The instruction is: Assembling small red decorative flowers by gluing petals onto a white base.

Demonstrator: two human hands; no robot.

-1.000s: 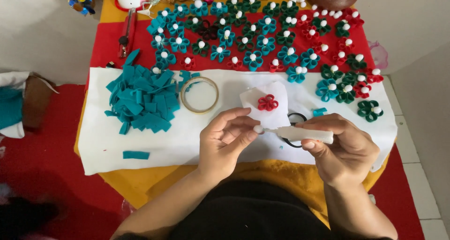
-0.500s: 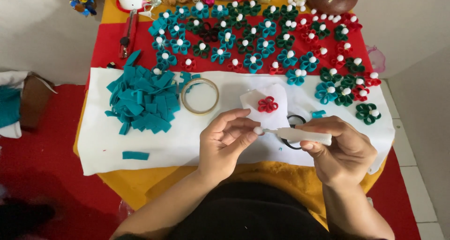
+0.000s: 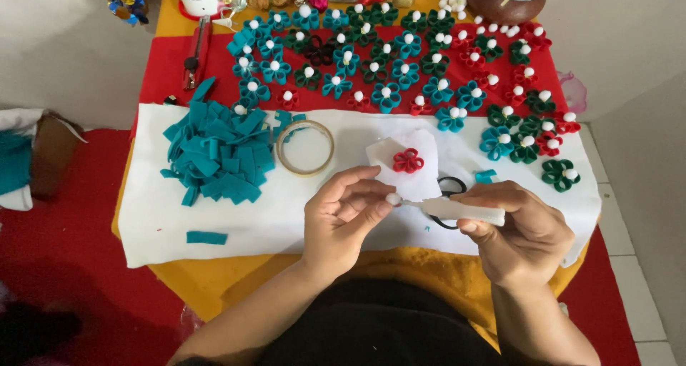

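1. Your left hand [image 3: 343, 219] pinches a small white pompom [image 3: 392, 199] between thumb and fingertip, held just above the white cloth [image 3: 153, 226] near the front edge of the worktop [image 3: 214, 284].

2. Your right hand [image 3: 518, 234] is closed around a white glue stick [image 3: 457, 210], its tip touching the pompom or very nearly so.

3. Compared with a second ago, little has shifted: both hands sit in almost the same spot, and the stick's tip has stayed against the pompom. In the earlier pictures the ball was hard to make out between the fingertips; now it shows clearly at the stick's tip. I judge that glue is going onto the ball, though no glue itself is visible.

4. Just beyond your fingers lies a red looped flower [image 3: 408, 160] on a small white square of fabric [image 3: 400, 167]. Its centre is bare, with no white ball, unlike the rows of finished teal, green and red flowers [image 3: 400, 58] further back on the red cloth.

5. Black scissors [image 3: 449, 189] lie partly hidden under the stick and your right hand.

6. To the left, well apart from your hands, sit a heap of teal felt strips [image 3: 218, 155] and a ring of tape [image 3: 305, 148] beside it; neither has moved.
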